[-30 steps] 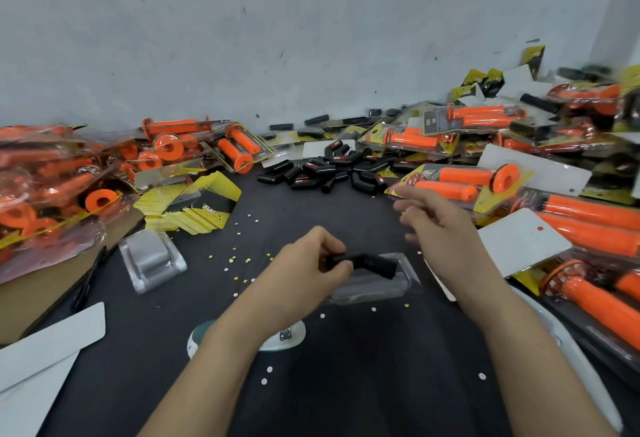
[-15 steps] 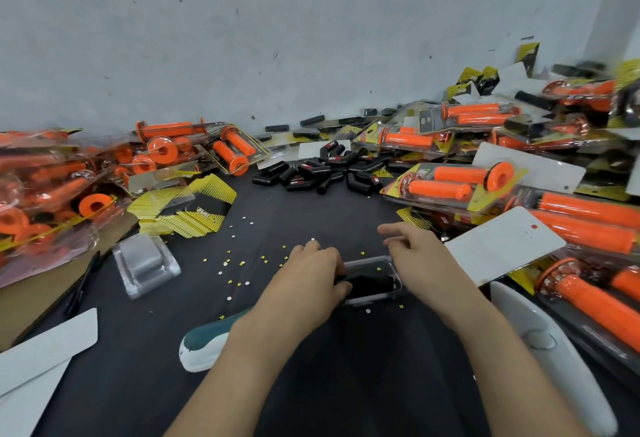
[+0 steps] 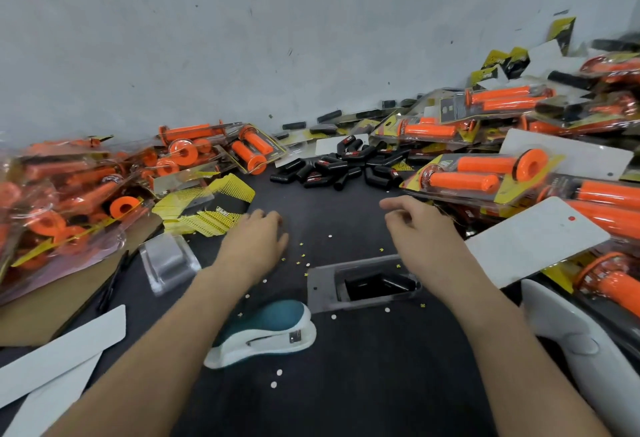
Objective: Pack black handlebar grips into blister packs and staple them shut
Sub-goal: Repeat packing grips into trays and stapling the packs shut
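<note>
One grip (image 3: 377, 284) sits in the blister (image 3: 322, 284) on the bench (image 3: 346, 384), nearer me than both hands. My left hand (image 3: 254, 240) and right hand (image 3: 420, 228) hold nothing, fingers (image 3: 398, 207) loosely bent. I judge a card (image 3: 207, 218), just beside the left fingers, comes next, then the stapler (image 3: 263, 332).

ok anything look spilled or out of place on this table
Yes: small yellow and white paper dots are scattered across the black tabletop around the clear plastic blister pack and the teal and white stapler, like loose punch waste. Nothing looks damaged.
</note>
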